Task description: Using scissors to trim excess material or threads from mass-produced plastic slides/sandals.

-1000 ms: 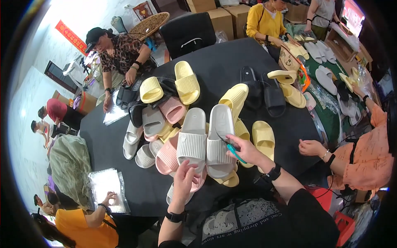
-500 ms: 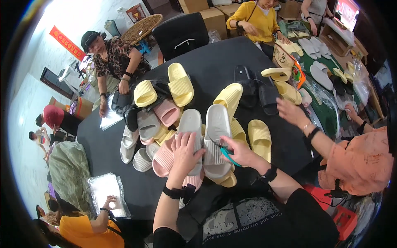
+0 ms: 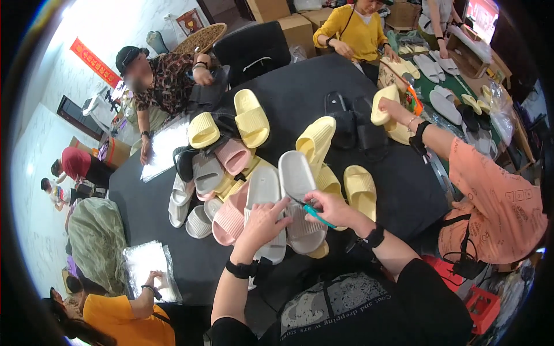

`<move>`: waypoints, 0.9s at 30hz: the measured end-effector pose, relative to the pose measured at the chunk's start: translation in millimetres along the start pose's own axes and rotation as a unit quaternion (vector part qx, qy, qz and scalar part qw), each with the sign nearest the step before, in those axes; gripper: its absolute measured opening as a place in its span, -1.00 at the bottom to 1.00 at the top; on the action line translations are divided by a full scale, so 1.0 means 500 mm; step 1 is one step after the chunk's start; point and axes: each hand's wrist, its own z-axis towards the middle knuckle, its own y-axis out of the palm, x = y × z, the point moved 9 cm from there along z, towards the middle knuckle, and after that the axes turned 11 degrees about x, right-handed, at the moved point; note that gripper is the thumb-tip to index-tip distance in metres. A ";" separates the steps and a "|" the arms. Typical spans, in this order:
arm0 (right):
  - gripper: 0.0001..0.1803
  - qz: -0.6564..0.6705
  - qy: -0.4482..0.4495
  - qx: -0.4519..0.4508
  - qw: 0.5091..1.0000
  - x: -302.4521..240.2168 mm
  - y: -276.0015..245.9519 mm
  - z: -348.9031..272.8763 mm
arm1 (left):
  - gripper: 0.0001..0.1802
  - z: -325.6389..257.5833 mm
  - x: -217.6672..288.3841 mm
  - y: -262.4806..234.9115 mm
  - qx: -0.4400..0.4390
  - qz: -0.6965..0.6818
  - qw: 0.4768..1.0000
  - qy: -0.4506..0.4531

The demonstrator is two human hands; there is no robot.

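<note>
In front of me lie two light grey slide slippers side by side, the left one (image 3: 264, 181) and the right one (image 3: 296, 173). My left hand (image 3: 261, 224) is over the ribbed strap of the left slipper, with its index finger stretched toward the right one. My right hand (image 3: 337, 209) is closed on teal-handled snips (image 3: 319, 217). Their dark blades reach across the right slipper, near my left fingertip; what lies between the blades is too small to tell. A pink slide slipper (image 3: 226, 216) is just left of my left hand.
Several yellow, grey and pink slippers surround the pair on the black table (image 3: 144, 205). Black slippers (image 3: 344, 127) lie farther back. At the right, a co-worker's hand (image 3: 393, 109) holds a yellow slipper (image 3: 382, 104). Clear plastic bags (image 3: 151, 268) lie at the left edge.
My left hand has shifted right, toward the snips. The right grey slipper has tilted and moved slightly. The co-worker at right has grasped a yellow slipper; the person across has lifted dark slippers.
</note>
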 end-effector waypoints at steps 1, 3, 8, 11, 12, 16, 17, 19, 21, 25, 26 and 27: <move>-0.52 -0.010 -0.018 -0.008 1.000 -0.009 0.003 -0.001 | -0.57 -0.002 0.005 -0.002 0.001 -0.002 1.000 0.006; -0.50 -0.040 -0.037 -0.020 0.998 -0.017 0.009 -0.007 | -0.60 -0.015 0.008 -0.003 -0.013 -0.034 0.999 -0.012; -0.49 0.036 -0.082 0.021 0.996 -0.083 -0.005 -0.036 | -0.72 -0.052 0.020 -0.062 0.070 -0.030 0.993 -0.090; -0.50 0.127 -0.096 0.031 0.987 -0.088 -0.010 -0.057 | -0.81 -0.104 -0.043 -0.121 0.218 -0.049 0.940 -0.257; -0.49 0.158 -0.070 0.012 0.985 -0.083 -0.005 -0.067 | -0.81 -0.118 -0.062 -0.119 0.222 -0.042 0.937 -0.267; -0.48 0.116 -0.051 -0.022 0.992 -0.087 0.015 -0.123 | -0.77 -0.170 -0.108 -0.132 0.364 -0.271 0.840 -0.297; -0.48 0.118 -0.050 -0.033 0.991 -0.095 0.026 -0.135 | -0.72 -0.182 -0.105 -0.123 0.416 -0.409 0.751 -0.309; -0.48 -0.008 -0.076 -0.008 0.997 -0.110 0.024 -0.154 | -0.57 -0.203 -0.116 -0.103 0.453 -0.573 0.620 -0.285; -0.45 -0.034 -0.059 -0.017 0.998 -0.083 0.033 -0.159 | -0.55 -0.217 -0.097 -0.104 0.467 -0.594 0.595 -0.275; -0.43 -0.091 -0.044 0.021 0.995 -0.073 0.019 -0.173 | -0.52 -0.214 -0.053 -0.100 0.488 -0.626 0.557 -0.245; -0.44 -0.113 -0.060 0.044 0.991 -0.077 0.010 -0.175 | -0.49 -0.215 -0.050 -0.097 0.492 -0.631 0.549 -0.243; -0.44 -0.114 -0.059 0.044 0.991 -0.076 0.010 -0.176 | -0.49 -0.216 -0.045 -0.094 0.492 -0.631 0.548 -0.243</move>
